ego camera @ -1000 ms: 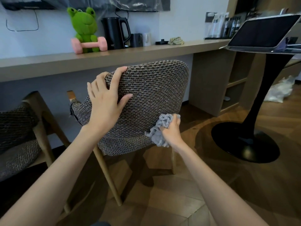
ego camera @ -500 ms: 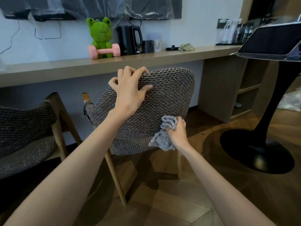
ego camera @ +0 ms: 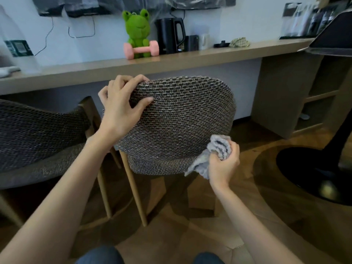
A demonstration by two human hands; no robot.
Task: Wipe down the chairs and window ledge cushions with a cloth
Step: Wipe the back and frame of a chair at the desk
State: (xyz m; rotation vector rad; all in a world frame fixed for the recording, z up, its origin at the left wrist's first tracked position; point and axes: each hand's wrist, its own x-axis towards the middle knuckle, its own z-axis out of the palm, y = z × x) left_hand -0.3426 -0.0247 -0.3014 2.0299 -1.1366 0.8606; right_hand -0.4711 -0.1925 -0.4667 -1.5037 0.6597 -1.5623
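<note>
The left hand (ego camera: 122,109) grips the top edge of the woven chair (ego camera: 182,119), while the right hand (ego camera: 222,164) clutches a bunched grey cloth (ego camera: 211,155) against the chair back's lower right corner.

Green frog toy (ego camera: 137,33), pink dumbbell (ego camera: 141,49), black kettle (ego camera: 170,35) on counter (ego camera: 209,56).
</note>
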